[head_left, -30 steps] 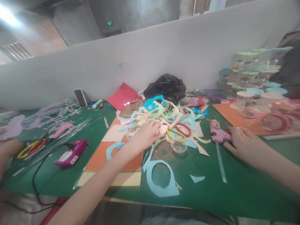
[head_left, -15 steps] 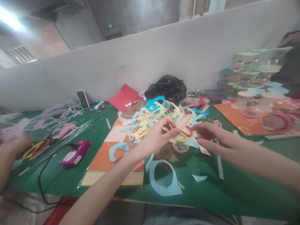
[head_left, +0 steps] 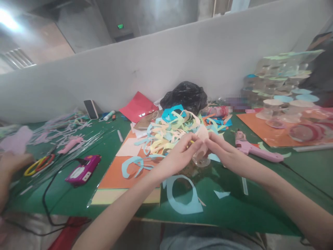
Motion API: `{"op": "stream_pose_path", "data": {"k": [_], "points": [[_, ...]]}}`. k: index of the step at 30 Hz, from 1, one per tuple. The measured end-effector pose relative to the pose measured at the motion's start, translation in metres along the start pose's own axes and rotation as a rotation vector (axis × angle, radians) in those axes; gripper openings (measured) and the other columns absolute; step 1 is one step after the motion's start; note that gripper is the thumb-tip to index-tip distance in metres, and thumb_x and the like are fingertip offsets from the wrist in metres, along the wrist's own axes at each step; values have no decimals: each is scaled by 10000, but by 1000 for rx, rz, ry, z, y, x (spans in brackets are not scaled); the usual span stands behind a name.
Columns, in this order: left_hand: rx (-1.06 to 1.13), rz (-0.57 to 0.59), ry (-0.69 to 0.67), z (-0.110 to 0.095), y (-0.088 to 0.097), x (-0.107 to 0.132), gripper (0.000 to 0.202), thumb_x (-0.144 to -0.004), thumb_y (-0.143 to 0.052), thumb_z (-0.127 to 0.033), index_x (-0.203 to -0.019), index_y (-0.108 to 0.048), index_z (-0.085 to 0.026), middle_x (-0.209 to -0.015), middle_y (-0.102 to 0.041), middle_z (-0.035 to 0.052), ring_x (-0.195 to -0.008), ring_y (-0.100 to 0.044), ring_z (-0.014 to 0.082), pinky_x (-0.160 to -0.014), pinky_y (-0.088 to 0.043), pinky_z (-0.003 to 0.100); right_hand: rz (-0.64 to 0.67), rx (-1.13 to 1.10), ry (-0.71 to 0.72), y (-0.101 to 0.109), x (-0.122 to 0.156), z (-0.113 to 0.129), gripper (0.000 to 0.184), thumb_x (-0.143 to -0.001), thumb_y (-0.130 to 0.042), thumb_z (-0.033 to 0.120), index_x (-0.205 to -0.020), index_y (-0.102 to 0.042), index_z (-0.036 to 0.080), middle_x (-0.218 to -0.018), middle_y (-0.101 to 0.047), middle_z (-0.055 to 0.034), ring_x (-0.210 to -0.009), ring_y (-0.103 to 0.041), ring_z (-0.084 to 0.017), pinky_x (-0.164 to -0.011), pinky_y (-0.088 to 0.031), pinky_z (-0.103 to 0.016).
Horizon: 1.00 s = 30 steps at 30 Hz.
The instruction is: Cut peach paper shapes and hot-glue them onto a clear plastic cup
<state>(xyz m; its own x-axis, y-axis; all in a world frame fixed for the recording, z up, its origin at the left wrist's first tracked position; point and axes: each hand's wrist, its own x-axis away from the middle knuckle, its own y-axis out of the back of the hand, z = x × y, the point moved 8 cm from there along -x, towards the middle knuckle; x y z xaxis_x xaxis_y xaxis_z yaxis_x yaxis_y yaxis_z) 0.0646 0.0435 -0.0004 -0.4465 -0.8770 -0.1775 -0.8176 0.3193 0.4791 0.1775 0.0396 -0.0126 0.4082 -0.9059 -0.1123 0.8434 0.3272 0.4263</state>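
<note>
My left hand (head_left: 179, 156) and my right hand (head_left: 223, 152) meet over the middle of the green table (head_left: 260, 205). Both pinch a pale peach paper disc (head_left: 201, 133) from either side. Just below it stands a small clear plastic cup (head_left: 201, 160). Behind my fingers lies a heap of coloured paper offcuts (head_left: 169, 130). The pink glue gun (head_left: 249, 147) rests on the table to the right, apart from my right hand.
A light blue paper ring (head_left: 183, 196) and orange sheets (head_left: 117, 173) lie near the front edge. A magenta device (head_left: 83, 170) with a black cable sits left. Another person's hand (head_left: 11, 165) is at far left. Clear cups with paper lids (head_left: 283, 90) stack at right. A black bag (head_left: 186, 95) leans on the white divider.
My right hand left the glue gun and came left to meet my left hand. The peach disc was lifted from the pile and is now pinched by both hands.
</note>
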Motion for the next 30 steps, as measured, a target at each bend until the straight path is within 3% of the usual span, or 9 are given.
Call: {"op": "stream_pose_path", "data": {"k": [8, 16, 20, 24, 30], "points": [[-28, -17, 23, 6, -4, 1, 339, -904, -511, -540, -887, -476, -202, -900, -496, 11, -792, -480, 137, -697, -413, 275, -40, -8, 2, 8, -4, -14, 356, -938, -395, 550, -819, -536, 245, -785, -626, -13, -805, -612, -193, -757, -502, -288], [-312, -207, -136, -1, 3, 6, 322, -841, -650, -456, -904, -454, -208, -1013, -506, 39, -993, -501, 190, -818, -437, 312, -128, 71, 34, 12, -12, -20, 351, -924, -463, 470, -675, -453, 223, -663, -490, 29, -636, -483, -133, -602, -402, -257], [-400, -201, -160, -1, -2, 8, 320, -825, -679, -418, -947, -470, -208, -1032, -533, 47, -1007, -515, 210, -874, -435, 356, -138, 32, 36, 10, -11, -19, 353, -913, -477, 450, -650, -452, 217, -635, -461, 39, -572, -434, -112, -553, -372, -252], [-379, -215, -155, -2, -1, 9, 298, -859, -631, -424, -1020, -501, -210, -1037, -580, 51, -951, -545, 201, -820, -447, 341, -154, -22, 69, 11, -10, -16, 358, -908, -497, 463, -652, -493, 214, -643, -511, 28, -593, -476, -116, -572, -394, -250], [-367, -199, -152, -2, -7, 10, 350, -816, -676, -390, -1078, -520, -218, -1075, -624, 51, -1007, -583, 214, -858, -464, 337, -123, -93, 72, 6, -11, -11, 351, -890, -531, 452, -630, -497, 219, -618, -563, 20, -570, -521, -121, -558, -423, -252]]}}
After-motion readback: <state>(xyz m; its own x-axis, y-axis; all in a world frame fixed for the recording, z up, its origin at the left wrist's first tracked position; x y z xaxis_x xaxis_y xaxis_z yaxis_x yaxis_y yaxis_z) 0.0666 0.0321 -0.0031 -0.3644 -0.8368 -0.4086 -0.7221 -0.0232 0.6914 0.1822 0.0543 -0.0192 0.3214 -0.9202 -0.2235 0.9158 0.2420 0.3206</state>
